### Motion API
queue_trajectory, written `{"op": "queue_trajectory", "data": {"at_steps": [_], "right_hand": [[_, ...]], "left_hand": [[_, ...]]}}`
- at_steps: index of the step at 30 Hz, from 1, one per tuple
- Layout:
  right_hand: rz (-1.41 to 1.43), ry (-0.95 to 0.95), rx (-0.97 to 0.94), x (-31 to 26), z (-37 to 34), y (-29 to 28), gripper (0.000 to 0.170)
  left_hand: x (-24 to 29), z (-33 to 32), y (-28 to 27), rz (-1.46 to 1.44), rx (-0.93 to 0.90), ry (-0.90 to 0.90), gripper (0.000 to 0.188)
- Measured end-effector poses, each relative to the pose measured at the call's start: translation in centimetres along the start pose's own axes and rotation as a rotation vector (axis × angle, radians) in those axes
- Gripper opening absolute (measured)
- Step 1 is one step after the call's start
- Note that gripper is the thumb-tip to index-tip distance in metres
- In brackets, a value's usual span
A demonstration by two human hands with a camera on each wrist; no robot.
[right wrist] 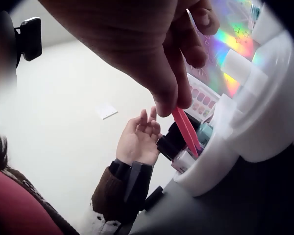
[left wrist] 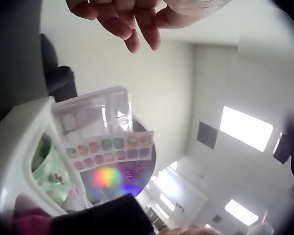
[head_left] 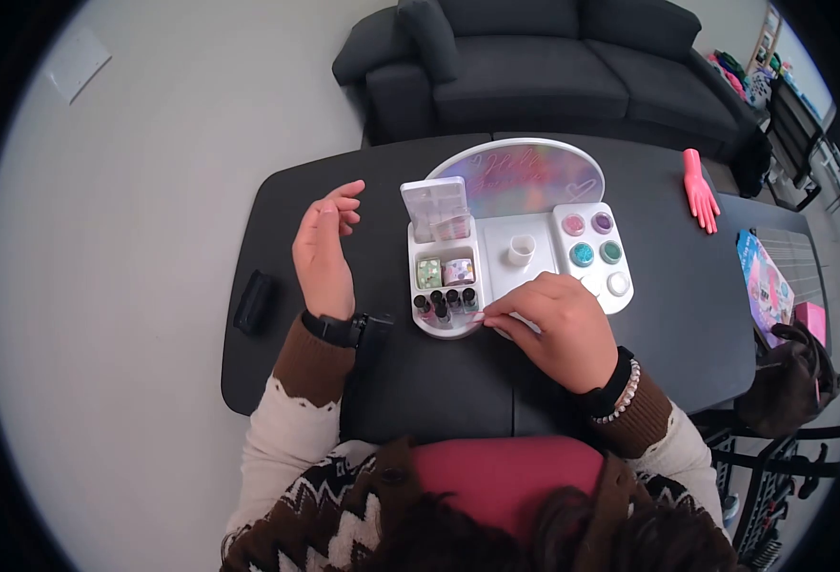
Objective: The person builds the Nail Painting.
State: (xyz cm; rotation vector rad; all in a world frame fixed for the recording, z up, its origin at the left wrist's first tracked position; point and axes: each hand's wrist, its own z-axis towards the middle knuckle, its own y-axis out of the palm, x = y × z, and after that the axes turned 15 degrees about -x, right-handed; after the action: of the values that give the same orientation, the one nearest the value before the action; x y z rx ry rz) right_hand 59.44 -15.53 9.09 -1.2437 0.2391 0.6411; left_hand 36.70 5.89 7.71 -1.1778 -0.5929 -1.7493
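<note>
My right hand (head_left: 563,329) pinches a pink strip-like tool (right wrist: 186,129) between thumb and finger. The tool's lower end reaches into the front compartment, beside the small dark-capped bottles (head_left: 441,305) of the white organizer (head_left: 451,333). Raised to the left of the organizer, my left hand (head_left: 324,253) holds nothing, its fingers loosely bent. Behind the bottles sit a green patterned roll (head_left: 429,274) and a white spotted roll (head_left: 459,272). A clear case (head_left: 434,205) stands upright at the back, with a sheet of colored nail shapes (left wrist: 109,151) against it in the left wrist view.
A white cup (head_left: 522,251) stands mid-organizer, left of the glitter pots (head_left: 583,254). Behind rises an iridescent panel (head_left: 534,179). A pink hand model (head_left: 699,191) lies at the table's right, a black case (head_left: 254,302) at its left. A grey sofa (head_left: 534,76) stands beyond.
</note>
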Motion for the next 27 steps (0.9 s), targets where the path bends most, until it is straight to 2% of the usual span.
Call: {"op": "queue_trajectory", "data": {"at_steps": [2,3,5,10,11,13,15,17,19,20,22,23,25,27], "right_hand": [[-0.029,0.020,-0.013,0.0,0.2,0.6,0.013],[-0.057,0.032,-0.017,0.1,0.3,0.8,0.013],[-0.067,0.050,-0.066,0.2,0.3,1.1,0.011],[-0.052,0.081,-0.097,0.7,0.6,-0.2,0.020],[-0.066,0.102,0.019,1.2,0.4,-1.5,0.020],[-0.059,0.260,0.234,3.2,-0.2,-5.2,0.021],[-0.022,0.358,0.475,8.0,-1.2,-8.8,0.021],[-0.124,0.624,0.504,13.7,-2.8,-12.5,0.026],[-0.421,0.720,0.378,22.0,-6.2,-14.5,0.048],[-0.430,0.708,0.385,25.6,-8.2,-14.6,0.048],[-0.522,1.058,0.184,31.9,-10.4,-15.2,0.082],[-0.527,1.045,0.196,33.4,-10.8,-15.5,0.082],[-0.390,1.147,0.142,35.0,-11.8,-15.1,0.105],[-0.352,1.129,0.176,35.5,-11.2,-15.1,0.109]], "left_hand": [[-2.5,0.0,-0.3,-0.210,0.051,-0.169,0.031],[-3.3,0.0,-0.4,-0.217,0.055,-0.177,0.031],[-4.5,0.0,-0.9,-0.295,0.064,-0.331,0.028],[-6.7,-0.3,-1.1,-0.296,-0.008,-0.351,0.030],[-7.4,-0.2,-1.0,-0.271,-0.014,-0.357,0.033],[-7.2,-0.3,-0.8,-0.244,-0.021,-0.392,0.039],[-6.4,-0.3,-0.7,-0.219,-0.144,-0.364,0.041],[-6.6,-0.4,-0.1,-0.219,-0.215,-0.331,0.042],[-6.7,-0.4,0.1,-0.206,-0.277,-0.292,0.044],[-6.8,-0.5,0.2,-0.229,-0.290,-0.292,0.045],[-6.6,-0.5,0.2,-0.254,-0.279,-0.284,0.045],[-6.5,-0.5,0.1,-0.253,-0.274,-0.267,0.045],[-6.5,-0.5,-0.3,-0.237,-0.242,-0.325,0.043],[-6.7,-0.4,0.0,-0.243,-0.207,-0.307,0.040]]}}
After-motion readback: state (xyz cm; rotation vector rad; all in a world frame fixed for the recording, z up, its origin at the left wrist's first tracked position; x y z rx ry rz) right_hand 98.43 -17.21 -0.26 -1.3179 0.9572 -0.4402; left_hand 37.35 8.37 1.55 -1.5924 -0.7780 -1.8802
